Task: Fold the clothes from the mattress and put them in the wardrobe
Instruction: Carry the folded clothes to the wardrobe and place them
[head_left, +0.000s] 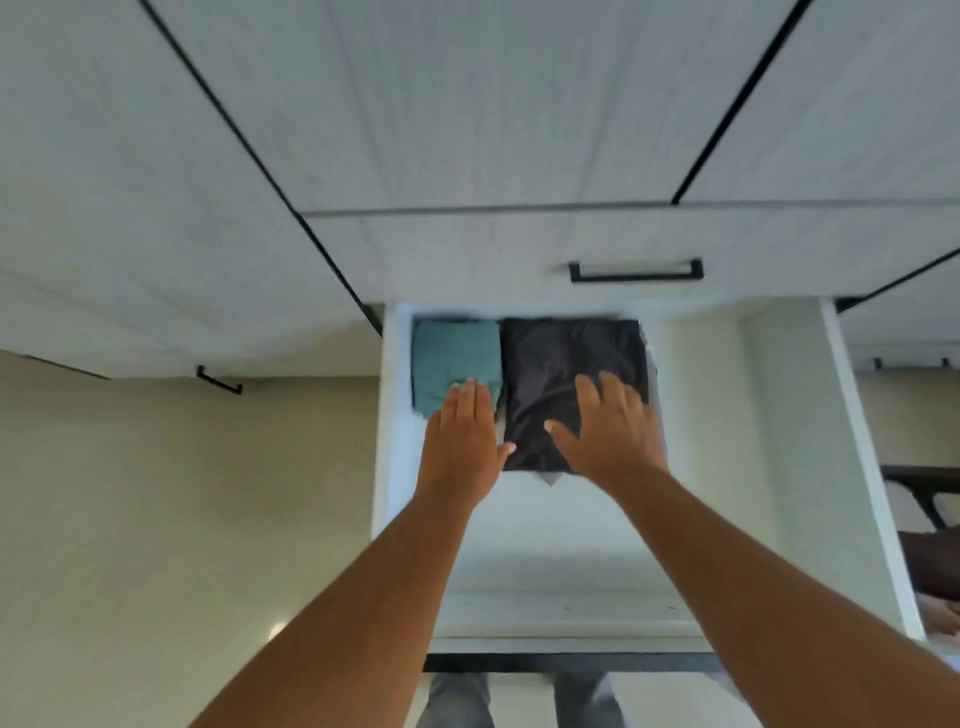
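Two folded garments lie side by side at the far end of an open white wardrobe drawer (393, 426): a teal folded cloth (452, 351) in the far left corner and a larger dark navy folded cloth (556, 364) touching its right edge. The left hand (462, 441) is flat with straight fingers held together, its fingertips over the teal cloth's near edge and its thumb reaching toward the dark cloth. The right hand (613, 431) is spread wide, fingers apart, over the near right part of the dark cloth. Neither hand grips anything; whether the palms press the fabric or hang just above it cannot be told. A black bar handle (636, 271) sits on the white panel beyond the drawer.
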